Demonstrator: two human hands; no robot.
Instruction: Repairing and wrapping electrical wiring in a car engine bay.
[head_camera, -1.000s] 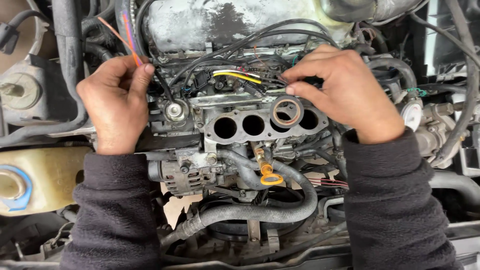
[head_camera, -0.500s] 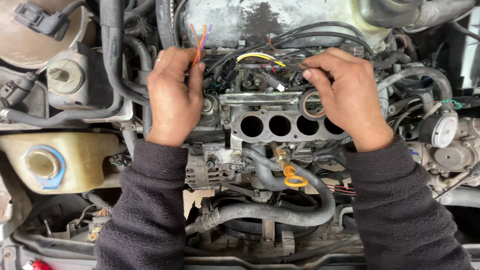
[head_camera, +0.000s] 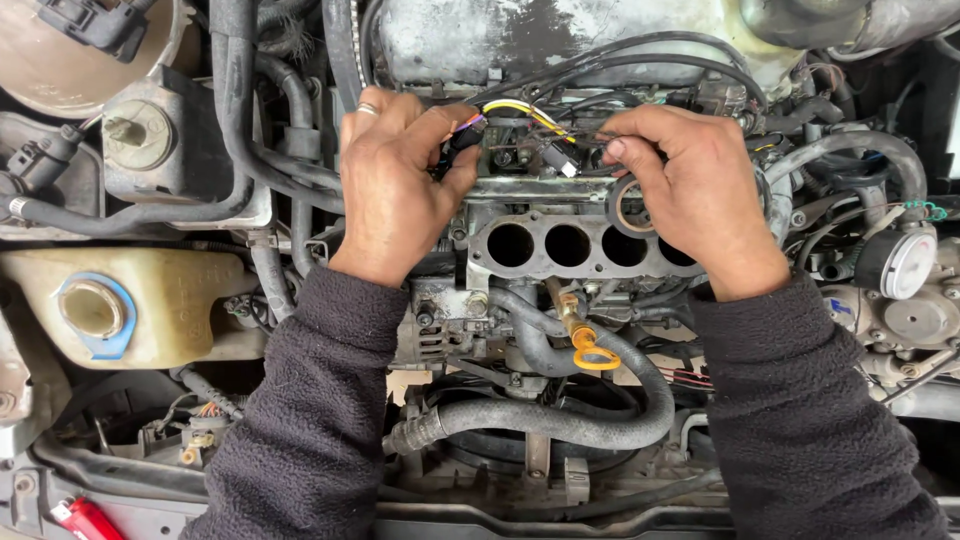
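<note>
Landmark: manifold face with four round ports. Directly above it, packed with black and yellow wires, both hands crowding the gap. Just below, blocked by orange dipstick loop and curved black hose. Far left of it, walled by pale coolant tank and thick hoses. Right of it, cluttered with round white-faced cap and brackets. Open room only over the ports themselves.

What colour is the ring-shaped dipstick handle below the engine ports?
The dipstick handle is orange-yellow, seen plainly in the head view.

Our right hand hides the fourth round port of the grey metal intake flange; our sleeves run off the bottom edge.
</note>
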